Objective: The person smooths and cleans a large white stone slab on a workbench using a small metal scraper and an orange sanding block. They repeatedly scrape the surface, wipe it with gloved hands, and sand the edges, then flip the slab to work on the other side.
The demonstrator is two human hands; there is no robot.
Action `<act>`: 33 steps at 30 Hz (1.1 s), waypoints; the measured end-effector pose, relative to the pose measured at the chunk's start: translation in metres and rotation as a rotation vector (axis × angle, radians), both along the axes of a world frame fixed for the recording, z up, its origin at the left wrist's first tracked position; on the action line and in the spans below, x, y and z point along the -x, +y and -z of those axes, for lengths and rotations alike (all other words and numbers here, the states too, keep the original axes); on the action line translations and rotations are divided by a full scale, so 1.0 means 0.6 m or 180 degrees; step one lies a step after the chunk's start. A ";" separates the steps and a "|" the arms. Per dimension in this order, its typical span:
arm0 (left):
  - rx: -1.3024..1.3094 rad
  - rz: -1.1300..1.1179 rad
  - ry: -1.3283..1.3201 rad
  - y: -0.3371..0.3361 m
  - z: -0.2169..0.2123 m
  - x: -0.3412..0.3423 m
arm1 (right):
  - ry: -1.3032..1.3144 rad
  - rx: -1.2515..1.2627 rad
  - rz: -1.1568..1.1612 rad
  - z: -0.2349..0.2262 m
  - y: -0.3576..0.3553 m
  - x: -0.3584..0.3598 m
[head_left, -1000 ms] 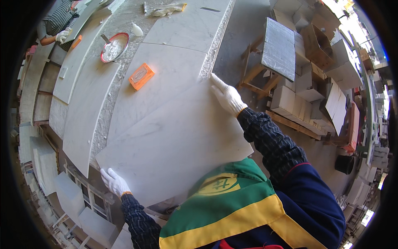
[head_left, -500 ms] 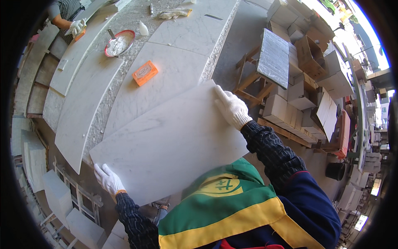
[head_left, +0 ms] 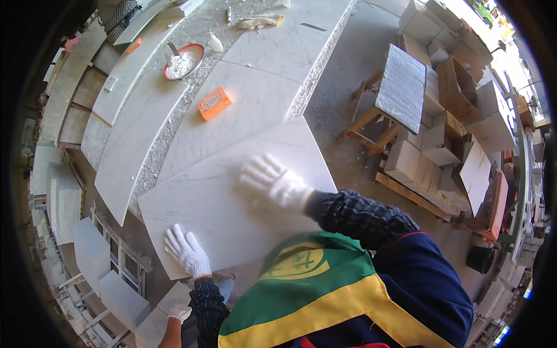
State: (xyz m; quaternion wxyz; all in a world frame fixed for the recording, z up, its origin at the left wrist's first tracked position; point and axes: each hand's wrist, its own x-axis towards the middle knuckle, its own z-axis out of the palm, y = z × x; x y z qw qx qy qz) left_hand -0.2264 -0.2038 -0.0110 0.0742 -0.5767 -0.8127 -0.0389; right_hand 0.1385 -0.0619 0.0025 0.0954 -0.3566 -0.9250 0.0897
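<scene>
A white, grey-veined marble slab lies tilted across the bench in front of me. My left hand, in a white knit glove, rests flat near the slab's near left edge with fingers spread. Over the middle of the slab is my right hand, gloved alike, its fingers stretched out and slightly blurred by motion. Neither hand holds anything. Just beyond the slab, an orange rectangular block sits on another marble piece.
A red-rimmed bowl holds white powder or paste and a scraper. Near it are a small white bottle and a loose glove. Cartons and a slab-topped wooden stand are at right. Another person's gloved hand shows at lower left.
My right hand has left the slab's far right corner and moved left onto its face. My left hand has shifted from the edge onto the top. Another person's hand has appeared below.
</scene>
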 end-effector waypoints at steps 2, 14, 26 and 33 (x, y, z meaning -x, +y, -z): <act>0.0002 -0.0022 -0.0061 -0.015 -0.001 -0.016 | 0.0186 0.0104 0.0054 0.003 0.013 0.013; -0.0080 -0.0067 -0.0081 -0.029 -0.002 -0.024 | 0.0132 0.0237 0.3058 0.034 0.057 -0.314; -0.0105 -0.0175 -0.0160 -0.023 0.000 -0.024 | -0.0416 0.0195 0.0834 -0.008 0.008 -0.073; -0.0060 -0.0178 -0.0156 -0.018 -0.004 -0.031 | -0.0240 0.0199 -0.0554 -0.023 -0.203 0.053</act>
